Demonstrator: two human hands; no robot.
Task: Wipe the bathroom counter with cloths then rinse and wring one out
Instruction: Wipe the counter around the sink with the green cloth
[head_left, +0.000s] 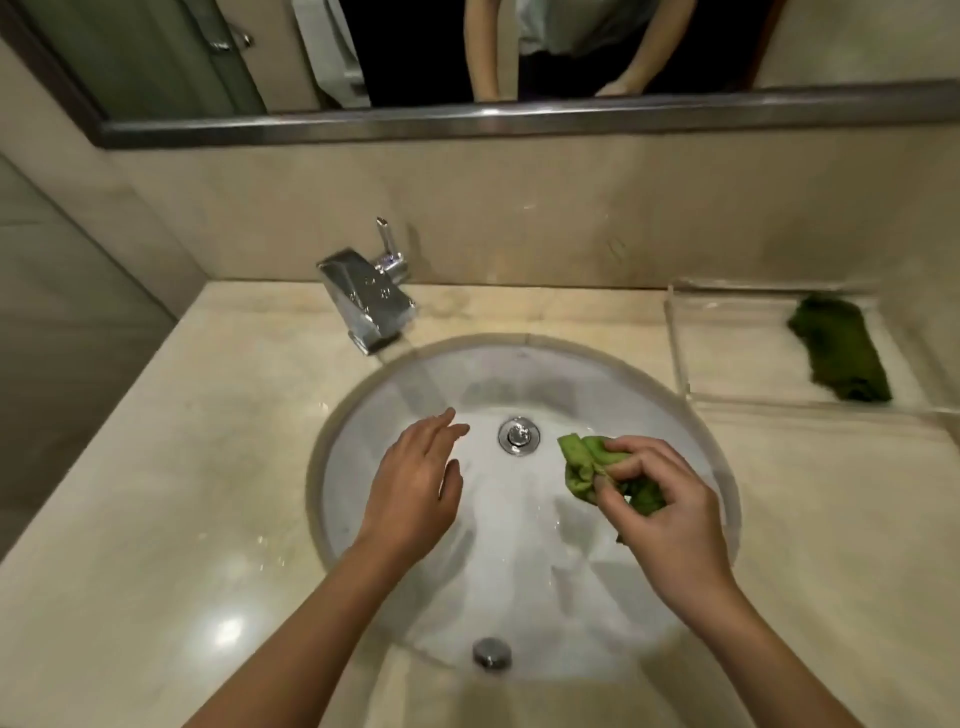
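Note:
A crumpled light green cloth (589, 465) is bunched in my right hand (660, 512), held over the right half of the white sink (358, 499), just right of the drain (518, 435). My left hand (415, 488) hovers over the left half of the basin, fingers apart and holding nothing, its fingertips under the stream of water running from the chrome faucet (366, 306). A second, darker green cloth (839, 353) lies in a clear tray (680, 343) on the beige counter (182, 467) at the right.
The faucet's lever (384, 239) stands up behind the spout. An overflow hole (491, 653) sits on the basin's near wall. A mirror (467, 52) with a metal frame runs along the back wall and reflects my arms. A wall closes the left side.

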